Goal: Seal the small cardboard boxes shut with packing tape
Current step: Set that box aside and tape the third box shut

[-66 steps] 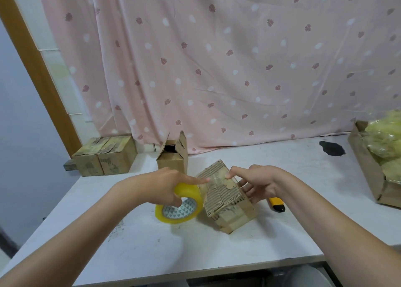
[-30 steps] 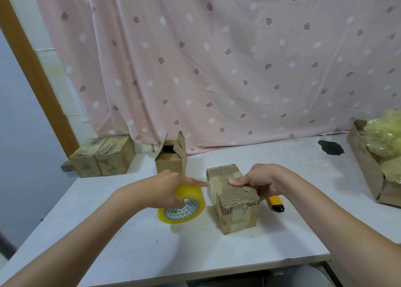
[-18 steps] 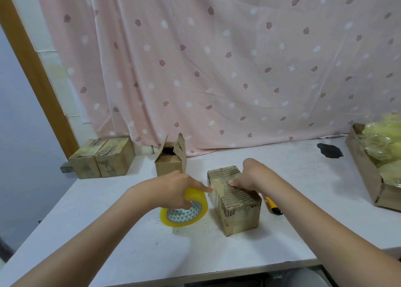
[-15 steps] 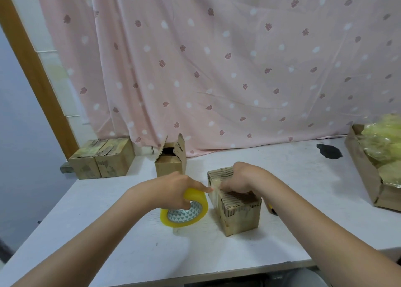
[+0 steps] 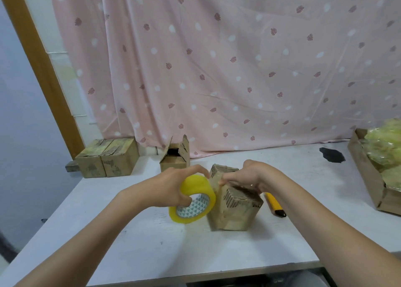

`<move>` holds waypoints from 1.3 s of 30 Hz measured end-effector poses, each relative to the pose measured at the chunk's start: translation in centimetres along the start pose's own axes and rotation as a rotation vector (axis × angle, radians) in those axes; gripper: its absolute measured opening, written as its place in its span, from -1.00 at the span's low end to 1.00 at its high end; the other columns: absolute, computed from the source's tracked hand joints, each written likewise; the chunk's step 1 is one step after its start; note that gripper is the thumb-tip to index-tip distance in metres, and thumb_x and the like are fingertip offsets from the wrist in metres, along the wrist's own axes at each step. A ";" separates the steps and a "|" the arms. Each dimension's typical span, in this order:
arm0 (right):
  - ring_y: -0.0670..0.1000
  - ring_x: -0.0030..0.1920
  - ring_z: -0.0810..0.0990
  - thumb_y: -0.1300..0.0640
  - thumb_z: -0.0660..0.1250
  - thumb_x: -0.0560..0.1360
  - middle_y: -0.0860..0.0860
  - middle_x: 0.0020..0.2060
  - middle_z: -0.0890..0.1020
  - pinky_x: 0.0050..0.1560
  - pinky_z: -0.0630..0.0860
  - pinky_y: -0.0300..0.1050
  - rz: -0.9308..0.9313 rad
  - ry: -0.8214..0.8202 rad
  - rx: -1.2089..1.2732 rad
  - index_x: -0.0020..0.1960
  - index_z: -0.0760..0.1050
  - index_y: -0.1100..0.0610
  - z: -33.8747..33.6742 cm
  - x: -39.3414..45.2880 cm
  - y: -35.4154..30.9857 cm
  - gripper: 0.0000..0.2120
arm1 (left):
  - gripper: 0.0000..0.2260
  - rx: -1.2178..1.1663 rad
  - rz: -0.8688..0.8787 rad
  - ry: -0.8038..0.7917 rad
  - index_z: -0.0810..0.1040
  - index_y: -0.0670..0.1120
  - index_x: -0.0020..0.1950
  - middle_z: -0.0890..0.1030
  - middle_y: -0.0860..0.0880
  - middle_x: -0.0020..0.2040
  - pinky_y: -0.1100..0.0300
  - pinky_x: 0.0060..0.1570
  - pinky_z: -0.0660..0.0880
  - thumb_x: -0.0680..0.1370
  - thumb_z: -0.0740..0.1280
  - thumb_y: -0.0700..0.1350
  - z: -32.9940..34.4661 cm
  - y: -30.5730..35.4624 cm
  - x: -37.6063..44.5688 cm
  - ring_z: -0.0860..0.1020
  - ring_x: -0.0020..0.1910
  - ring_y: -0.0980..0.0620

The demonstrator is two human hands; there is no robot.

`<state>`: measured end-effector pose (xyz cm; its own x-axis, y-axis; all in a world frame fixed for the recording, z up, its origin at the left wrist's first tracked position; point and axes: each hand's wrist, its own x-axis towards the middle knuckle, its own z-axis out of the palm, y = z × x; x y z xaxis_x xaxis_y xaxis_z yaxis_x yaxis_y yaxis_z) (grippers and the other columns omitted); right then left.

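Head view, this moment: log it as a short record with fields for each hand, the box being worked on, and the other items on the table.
left hand: grips the yellow tape roll, held against the box's left side
right hand: rests on top of the box being taped
open box: behind, flaps up
closed boxes: two, far left
utility knife: right of the box
table: white
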<state>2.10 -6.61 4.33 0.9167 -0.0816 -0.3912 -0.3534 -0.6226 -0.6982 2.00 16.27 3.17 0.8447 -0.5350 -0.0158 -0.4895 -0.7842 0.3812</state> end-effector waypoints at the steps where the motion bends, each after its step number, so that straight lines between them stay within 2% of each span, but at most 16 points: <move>1: 0.10 -0.13 0.53 -0.07 0.58 0.28 0.15 0.02 0.51 -0.18 0.49 -0.08 -0.001 0.003 0.028 0.26 0.35 0.26 -0.1 0.1 0.3 -0.26 | -0.44 0.006 0.004 0.019 0.37 0.42 0.17 0.55 -0.10 -0.15 0.12 -0.40 0.40 0.40 0.45 -0.15 -0.3 -0.1 0.0 0.38 -0.41 0.05; 4: 0.11 -0.14 0.50 -0.07 0.59 0.26 0.15 0.01 0.47 -0.20 0.50 -0.07 0.000 -0.002 0.112 0.22 0.35 0.25 -0.1 0.4 1.0 -0.28 | -0.50 0.048 0.011 0.038 0.47 0.34 0.19 0.48 -0.04 -0.24 0.19 -0.40 0.33 0.40 0.47 -0.14 -0.9 0.4 -0.1 0.32 -0.44 0.11; 7: 0.13 -0.09 0.59 -0.06 0.59 0.25 0.15 -0.02 0.56 -0.08 0.59 0.01 -0.001 -0.037 0.185 0.11 0.37 0.22 0.1 0.5 1.7 -0.37 | -0.50 0.096 0.011 0.014 0.51 0.28 0.26 0.41 -0.01 -0.26 0.19 -0.37 0.32 0.42 0.46 -0.17 -1.7 1.1 -0.3 0.32 -0.42 0.10; 10: 0.13 -0.26 0.62 0.00 0.58 0.30 0.15 -0.19 0.61 -0.11 0.64 0.04 0.020 -0.102 0.263 0.04 0.44 0.24 -0.2 0.3 2.4 -0.50 | -0.44 0.166 0.015 -0.060 0.47 0.41 0.26 0.53 -0.02 -0.09 0.20 -0.32 0.40 0.43 0.42 -0.15 -2.0 0.7 -0.7 0.44 -0.29 0.10; 12: 0.12 -0.31 0.62 0.01 0.58 0.32 0.13 -0.27 0.61 -0.08 0.65 0.05 0.023 -0.128 0.280 0.03 0.46 0.25 -0.6 0.3 2.8 -0.52 | -0.38 0.180 0.005 -0.089 0.41 0.47 0.32 0.56 0.01 0.03 0.28 -0.32 0.40 0.44 0.41 -0.15 -1.8 0.5 -1.1 0.48 -0.21 0.10; 15: 0.13 -0.30 0.62 0.03 0.56 0.33 0.13 -0.27 0.63 -0.05 0.64 0.06 0.012 -0.160 0.299 0.02 0.48 0.25 -0.6 0.7 3.0 -0.57 | -0.33 0.193 -0.013 -0.108 0.35 0.50 0.36 0.56 0.03 -0.03 0.35 -0.39 0.35 0.47 0.40 -0.17 -1.6 0.5 -1.4 0.45 -0.28 0.15; 18: 0.17 -0.24 0.63 0.04 0.54 0.33 0.19 -0.18 0.66 0.03 0.63 0.12 0.035 -0.190 0.349 0.08 0.51 0.28 -0.4 1.2 3.4 -0.54 | -0.29 0.233 -0.037 -0.156 0.29 0.52 0.40 0.42 0.06 -0.26 0.32 -0.41 0.31 0.50 0.37 -0.21 -1.7 0.9 -1.4 0.39 -0.39 0.17; 21: 0.18 -0.24 0.64 0.01 0.55 0.29 0.21 -0.17 0.66 -0.07 0.63 0.07 0.043 -0.218 0.374 0.13 0.53 0.31 -0.4 1.2 3.9 -0.46 | -0.28 0.248 -0.035 -0.178 0.25 0.53 0.41 0.35 0.06 -0.31 0.31 -0.43 0.30 0.53 0.35 -0.22 -1.5 1.0 -1.2 0.40 -0.42 0.19; 24: 0.20 -0.20 0.64 -0.01 0.57 0.21 0.23 -0.12 0.65 -0.11 0.62 0.06 0.036 -0.235 0.390 0.17 0.53 0.35 -0.5 1.2 4.4 -0.34 | -0.27 0.264 -0.036 -0.201 0.23 0.57 0.39 0.35 0.03 -0.30 0.21 -0.38 0.33 0.53 0.34 -0.21 -1.2 1.4 -0.6 0.34 -0.41 0.09; 26: 0.18 -0.21 0.64 0.03 0.52 0.33 0.21 -0.14 0.65 -0.11 0.62 0.06 0.030 -0.243 0.387 0.16 0.53 0.37 -0.8 1.2 4.5 -0.45 | -0.26 0.312 -0.027 -0.205 0.22 0.57 0.39 0.39 0.00 -0.25 0.16 -0.36 0.35 0.53 0.34 -0.21 -1.3 1.6 -0.1 0.36 -0.35 0.07; 30: 0.10 -0.36 0.61 0.09 0.44 0.45 0.14 -0.34 0.61 -0.14 0.61 0.00 0.055 -0.274 0.378 0.09 0.51 0.34 -1.1 1.2 4.5 -0.63 | -0.24 0.387 -0.011 -0.227 0.20 0.56 0.41 0.53 -0.10 -0.07 -0.01 -0.19 0.50 0.50 0.32 -0.22 -1.1 2.0 0.6 0.50 -0.10 -0.04; 31: 0.11 -0.37 0.60 0.09 0.45 0.44 0.15 -0.34 0.61 -0.12 0.61 0.00 0.063 -0.266 0.367 0.09 0.50 0.34 -1.2 1.2 4.4 -0.63 | -0.22 0.401 -0.013 -0.229 0.19 0.57 0.40 0.53 -0.10 -0.08 -0.04 -0.17 0.52 0.48 0.30 -0.23 -1.0 2.1 0.7 0.52 -0.08 -0.06; 33: 0.14 -0.30 0.58 0.06 0.51 0.35 0.19 -0.20 0.61 -0.09 0.59 -0.01 0.056 -0.212 0.328 0.11 0.48 0.31 -1.5 1.1 4.2 -0.53 | -0.21 0.428 -0.011 -0.226 0.18 0.57 0.40 0.50 -0.06 -0.15 -0.05 -0.21 0.54 0.46 0.28 -0.24 -0.8 2.3 1.0 0.54 -0.10 -0.09; 35: 0.13 -0.24 0.56 0.02 0.54 0.29 0.20 -0.08 0.60 -0.15 0.52 -0.06 0.017 -0.144 0.222 0.12 0.49 0.28 -1.9 1.1 3.9 -0.47 | -0.21 0.452 -0.001 -0.215 0.17 0.57 0.40 0.46 -0.04 -0.22 -0.03 -0.26 0.52 0.47 0.27 -0.24 -0.8 2.6 1.3 0.54 -0.15 -0.08; 37: 0.14 -0.22 0.60 0.08 0.47 0.40 0.26 0.01 0.65 -0.09 0.60 -0.07 -0.031 -0.130 0.128 0.14 0.53 0.34 -2.0 0.8 3.2 -0.58 | -0.23 0.490 0.017 -0.203 0.19 0.56 0.41 0.43 -0.03 -0.24 0.00 -0.28 0.48 0.48 0.27 -0.23 -0.9 3.2 1.5 0.48 -0.22 -0.02; 39: 0.19 -0.23 0.61 0.17 0.37 0.49 0.31 0.05 0.63 0.01 0.65 0.07 -0.055 -0.128 0.083 0.12 0.53 0.39 -1.9 0.7 2.5 -0.69 | -0.25 0.533 0.034 -0.195 0.20 0.55 0.41 0.43 -0.03 -0.22 0.01 -0.29 0.46 0.49 0.27 -0.22 -0.9 3.6 1.8 0.48 -0.21 -0.02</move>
<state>2.15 -9.74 3.45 0.9057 0.0540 -0.4204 -0.3223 -0.5564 -0.7659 1.93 12.78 5.39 0.7960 -0.5709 -0.2012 -0.5997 -0.7890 -0.1338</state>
